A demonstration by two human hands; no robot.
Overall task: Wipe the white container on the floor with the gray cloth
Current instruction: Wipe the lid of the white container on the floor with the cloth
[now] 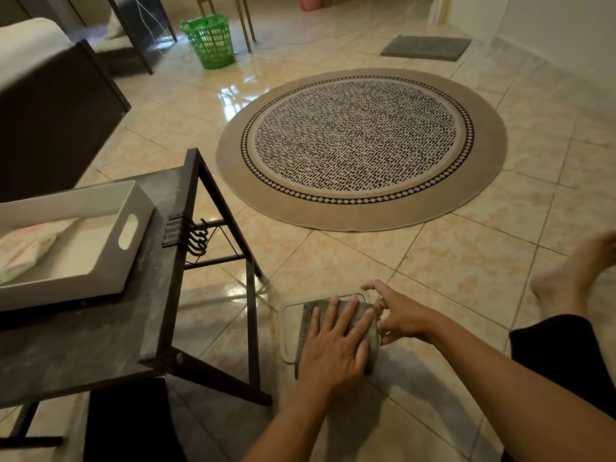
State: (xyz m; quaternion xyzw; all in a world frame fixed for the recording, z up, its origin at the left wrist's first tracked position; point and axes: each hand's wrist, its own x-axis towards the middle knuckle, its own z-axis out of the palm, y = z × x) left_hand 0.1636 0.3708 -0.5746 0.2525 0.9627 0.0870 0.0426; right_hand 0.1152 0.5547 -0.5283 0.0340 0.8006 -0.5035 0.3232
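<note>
A flat white container (290, 325) with rounded corners lies on the tiled floor in front of me. A gray cloth (308, 320) is spread over most of it. My left hand (335, 348) lies flat on the cloth, fingers apart, pressing it down onto the container. My right hand (398, 316) is at the container's right edge, its fingers curled around the far right corner and side, touching the rim and the cloth's edge. The container's right half is hidden under cloth and hands.
A low dark folding table (100, 348) stands at my left and bears a white tray (131, 208) with a cloth in it. A round patterned rug (361, 148) lies ahead. Beyond it stand a green basket (210, 40) and a gray mat (425, 46). My bare foot (573, 275) is at right.
</note>
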